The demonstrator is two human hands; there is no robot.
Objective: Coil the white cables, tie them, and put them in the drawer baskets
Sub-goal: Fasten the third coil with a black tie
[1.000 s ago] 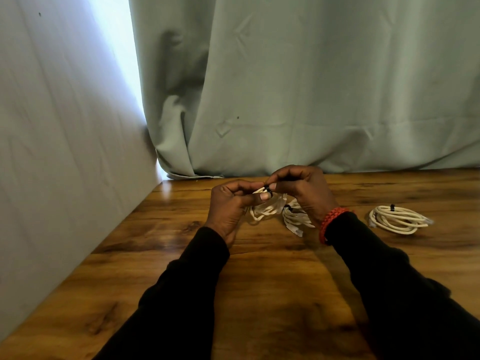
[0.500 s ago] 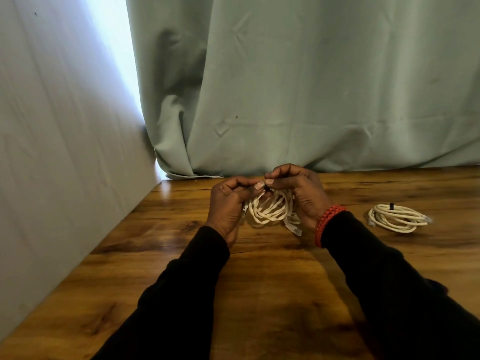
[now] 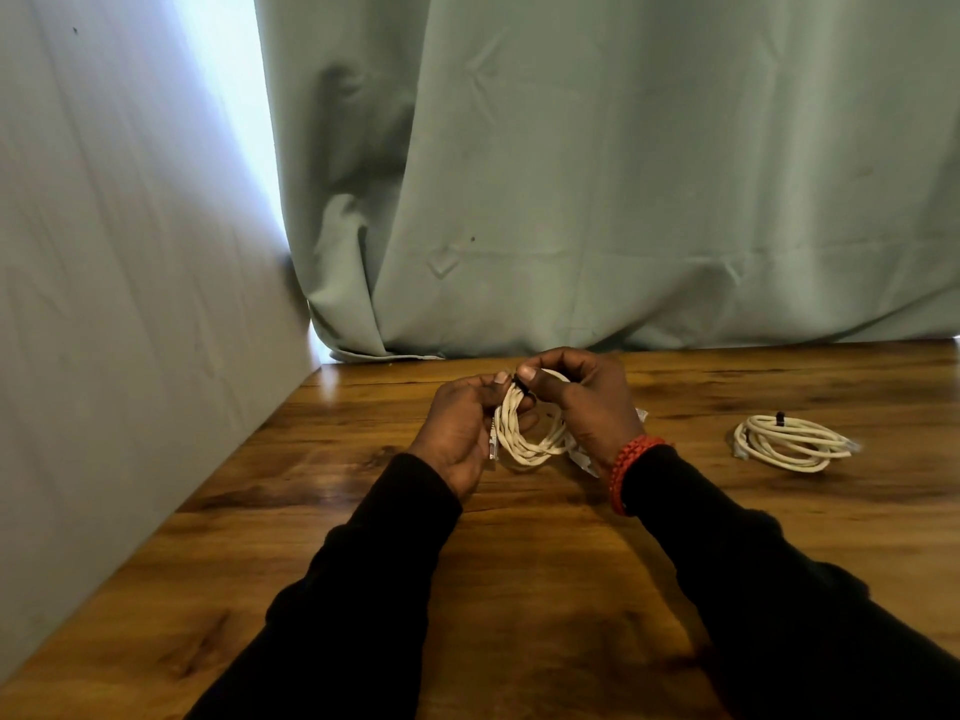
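While both hands hover over the wooden table (image 3: 519,589), the left hand (image 3: 460,433) grips the white cable coil (image 3: 524,439) hanging below the fingers, right hand (image 3: 582,402) pinching the black tie (image 3: 522,388) on top; a finished tied coil (image 3: 792,441) sits off right, nearer the right hand.

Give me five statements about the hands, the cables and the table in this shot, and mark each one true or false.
1. Both hands hold one coiled white cable above the wooden table. True.
2. The left hand lies flat on the table. False: its fingers are curled round the coil.
3. The right hand pinches at a black tie at the top of the coil. True.
4. The second coiled cable, to the right, has no tie. False: a black tie shows on its far side.
5. A drawer basket stands beside that coil. False: none is in view.
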